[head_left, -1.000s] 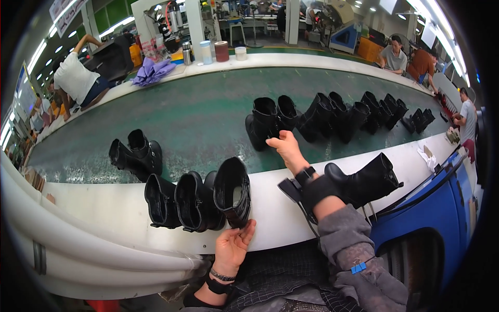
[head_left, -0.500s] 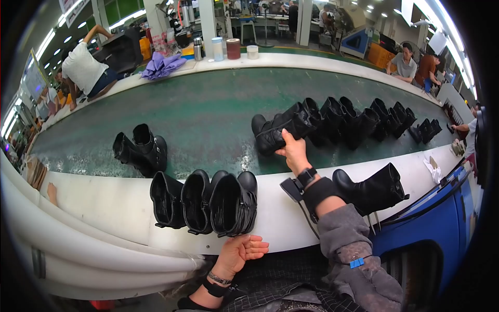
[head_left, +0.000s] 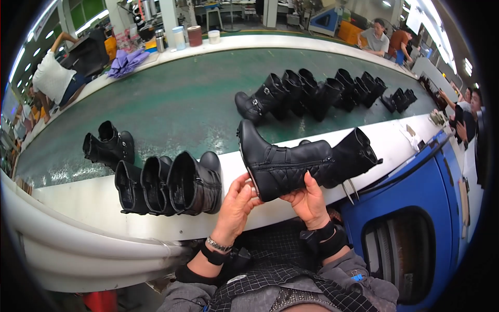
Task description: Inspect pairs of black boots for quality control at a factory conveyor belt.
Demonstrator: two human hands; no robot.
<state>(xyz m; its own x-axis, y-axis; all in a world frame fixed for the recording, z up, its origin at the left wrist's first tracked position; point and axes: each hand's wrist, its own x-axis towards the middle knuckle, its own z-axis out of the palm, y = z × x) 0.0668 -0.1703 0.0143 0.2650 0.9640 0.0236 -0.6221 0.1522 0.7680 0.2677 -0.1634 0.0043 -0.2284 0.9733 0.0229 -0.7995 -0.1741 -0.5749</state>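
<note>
A black ankle-strapped boot [head_left: 288, 164] with a quilted side and a zip lies sideways in front of me, held off the surface by both hands. My left hand [head_left: 241, 205] has its fingers closed on the sole edge near the heel. With its thumb up on the side, my right hand [head_left: 307, 204] grips the boot from below. Behind its shaft, another black boot [head_left: 358, 151] lies on the white ledge, partly hidden. To the left of my hands, several black boots [head_left: 189, 187] stand side by side on the ledge, open tops toward me.
Several black boots stand in a row on the green belt [head_left: 182, 93], the nearest a buckled boot [head_left: 262, 99]. Another pair [head_left: 112, 145] stands on the belt's left. A blue machine [head_left: 400, 208] adjoins the ledge at right; a white pipe [head_left: 93, 249] curves at left. People work beyond.
My right hand has brought the boot from over the belt toward me, uncovering a buckled boot behind. My left hand, empty before, now grips its sole. The view has shifted right.
</note>
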